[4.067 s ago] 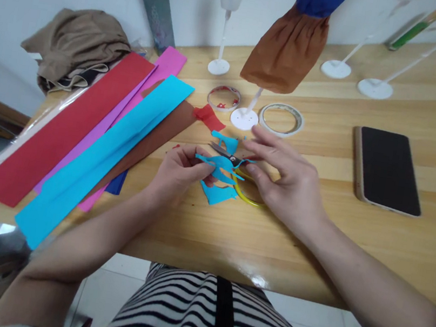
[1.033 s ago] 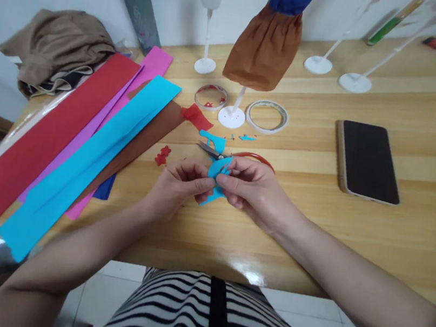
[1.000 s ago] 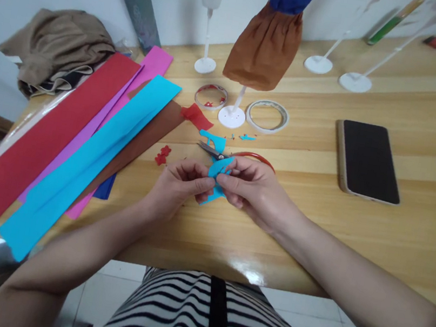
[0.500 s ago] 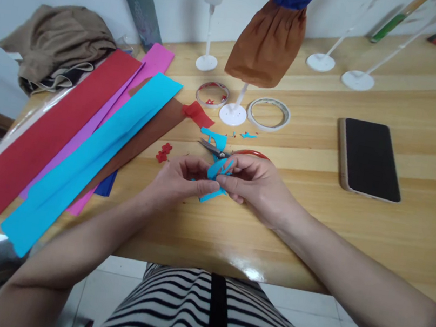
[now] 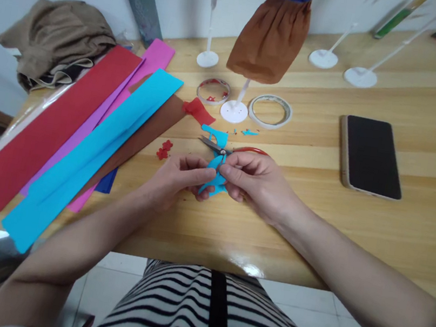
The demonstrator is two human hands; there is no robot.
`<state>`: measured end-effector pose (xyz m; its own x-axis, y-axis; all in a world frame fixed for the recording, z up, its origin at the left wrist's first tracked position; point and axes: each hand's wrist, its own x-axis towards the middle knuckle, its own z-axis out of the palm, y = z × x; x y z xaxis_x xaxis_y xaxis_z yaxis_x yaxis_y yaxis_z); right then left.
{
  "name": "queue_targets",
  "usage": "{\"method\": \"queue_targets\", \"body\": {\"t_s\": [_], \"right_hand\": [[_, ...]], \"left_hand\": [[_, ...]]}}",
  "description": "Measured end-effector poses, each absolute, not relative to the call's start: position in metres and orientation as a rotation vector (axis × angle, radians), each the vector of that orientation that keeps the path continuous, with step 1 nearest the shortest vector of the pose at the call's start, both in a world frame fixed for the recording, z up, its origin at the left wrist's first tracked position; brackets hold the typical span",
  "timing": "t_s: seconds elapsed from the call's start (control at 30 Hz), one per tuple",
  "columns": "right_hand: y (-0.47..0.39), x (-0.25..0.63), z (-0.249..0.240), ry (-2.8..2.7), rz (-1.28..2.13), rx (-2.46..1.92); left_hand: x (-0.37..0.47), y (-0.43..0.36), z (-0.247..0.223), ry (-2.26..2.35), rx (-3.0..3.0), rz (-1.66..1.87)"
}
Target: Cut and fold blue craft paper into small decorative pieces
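Blue piece (image 5: 214,162): cut, held between both hands over the table (image 5: 292,240), around mid-view.
Left hand (image 5: 179,177): thumb and fingers clamped on the piece's left side.
Right hand (image 5: 254,177): thumb and fingers pinched together on its right edge, tips near the left thumb.
Scissors (image 5: 220,151): on table, just beyond the piece; blades parted, pointing left, orange handle partly behind right hand.
Blue scraps (image 5: 221,135): by the blades, one smaller farther back, more under the hands.
Red flowers (image 5: 163,150): left of scissors, together.
Red scrap (image 5: 201,112): beyond blue scraps, near brown paper.
Tape rolls (image 5: 285,120): two, either side of white stand base (image 5: 234,112); red bits inside left one.
Strips (image 5: 97,151): several colours, piled aslant, left.
Phone (image 5: 374,157): right, dark screen up, well apart from hands.
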<state>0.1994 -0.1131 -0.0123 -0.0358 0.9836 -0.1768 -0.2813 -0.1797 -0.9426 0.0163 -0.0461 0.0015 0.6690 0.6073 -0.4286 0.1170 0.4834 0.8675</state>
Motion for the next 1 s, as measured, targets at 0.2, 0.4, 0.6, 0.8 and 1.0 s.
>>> {"method": "queue_targets", "body": {"t_s": [0.2, 0.4, 0.6, 0.8, 1.0], "right_hand": [[-0.113, 0.198, -0.013, -0.933, 1.475, -1.119], [-0.113, 0.211, -0.013, -0.955, 1.314, -1.239], [-0.114, 0.232, -0.013, -1.673, 0.528, -1.876], [-0.113, 0.229, -0.013, -2.045, 0.394, -2.074], [-0.115, 0.232, -0.020, -2.087, 0.259, -1.993]], "left_hand": [[0.017, -0.045, -0.005, 0.781, 1.065, 0.324], [0.020, -0.047, -0.004, 0.785, 1.023, 0.459], [0.021, -0.047, -0.007, 0.798, 1.055, 0.658], [0.021, -0.045, -0.012, 0.844, 1.006, 0.723], [0.022, -0.044, -0.011, 0.877, 0.924, 0.755]]}}
